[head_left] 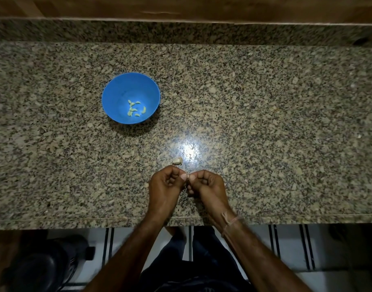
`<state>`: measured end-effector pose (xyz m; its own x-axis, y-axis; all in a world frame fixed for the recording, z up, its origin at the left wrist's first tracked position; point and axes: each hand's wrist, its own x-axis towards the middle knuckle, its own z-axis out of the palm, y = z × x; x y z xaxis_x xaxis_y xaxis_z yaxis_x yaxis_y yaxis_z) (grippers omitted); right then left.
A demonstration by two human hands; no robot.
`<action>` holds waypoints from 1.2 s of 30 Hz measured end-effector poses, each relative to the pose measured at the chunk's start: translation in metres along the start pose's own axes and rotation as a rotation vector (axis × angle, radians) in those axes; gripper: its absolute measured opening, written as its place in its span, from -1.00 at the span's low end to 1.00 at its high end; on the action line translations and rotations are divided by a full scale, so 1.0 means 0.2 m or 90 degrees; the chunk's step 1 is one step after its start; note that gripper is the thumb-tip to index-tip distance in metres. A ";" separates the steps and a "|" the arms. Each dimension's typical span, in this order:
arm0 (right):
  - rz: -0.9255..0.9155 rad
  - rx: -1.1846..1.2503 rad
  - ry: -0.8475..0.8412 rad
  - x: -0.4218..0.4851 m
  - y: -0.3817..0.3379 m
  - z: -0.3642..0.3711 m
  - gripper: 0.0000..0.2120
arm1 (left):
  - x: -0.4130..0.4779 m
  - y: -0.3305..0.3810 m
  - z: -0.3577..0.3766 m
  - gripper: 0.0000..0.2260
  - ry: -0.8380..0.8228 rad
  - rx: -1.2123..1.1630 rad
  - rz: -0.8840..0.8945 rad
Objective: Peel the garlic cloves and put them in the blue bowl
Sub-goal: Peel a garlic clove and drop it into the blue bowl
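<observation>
Near the front edge of the stone counter (275, 123), we hold both hands close together, knuckles up. Our left hand (163, 183) and our right hand (209, 183) curl their fingers in, and the two thumbs meet tip to tip. Between the thumbs we pinch a small garlic clove (188, 176). Only a pale sliver shows, so we cannot tell how much skin is left on it. We think we hold it this way so one thumbnail can pick at the skin while the other hand stops it slipping. Both forearms cross the counter edge, and a thin thread band (231, 220) sits on the right wrist. Just past our hands lies a pale bit of garlic (177, 160); it may be a clove or loose skin. The blue bowl (111, 89) sits farther back on the left, well apart from our hands, with a few peeled cloves (135, 109) in the bottom. We guess it sits there so a short reach can drop the next one in.
</observation>
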<state>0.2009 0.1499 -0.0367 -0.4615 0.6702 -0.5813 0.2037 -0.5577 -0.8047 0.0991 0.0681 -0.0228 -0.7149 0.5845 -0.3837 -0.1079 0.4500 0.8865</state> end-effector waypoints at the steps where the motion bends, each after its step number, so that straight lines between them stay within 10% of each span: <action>1: -0.004 -0.001 0.002 0.00 0.00 0.00 -0.85 | 0.00 0.00 0.00 -0.89 0.001 -0.011 -0.008; 19: -0.124 -0.217 0.040 0.00 -0.01 -0.01 -0.69 | -0.02 0.02 0.02 -0.91 0.024 0.144 0.155; 25: -0.337 -0.562 0.064 0.02 -0.04 -0.03 -0.71 | 0.00 0.00 0.03 -0.75 -0.065 -0.065 -0.101; 31: -0.056 -0.296 0.042 0.05 -0.04 -0.03 -0.61 | -0.01 0.00 0.01 -0.86 -0.035 0.302 0.271; 36: -0.265 -0.549 0.033 0.04 -0.02 -0.03 -0.68 | 0.01 0.00 0.04 -0.75 -0.112 0.178 0.010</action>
<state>0.2015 0.1617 -0.0386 -0.6058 0.7656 -0.2167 0.6071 0.2687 -0.7478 0.1038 0.0752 -0.0260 -0.5826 0.6893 -0.4307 0.1138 0.5939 0.7964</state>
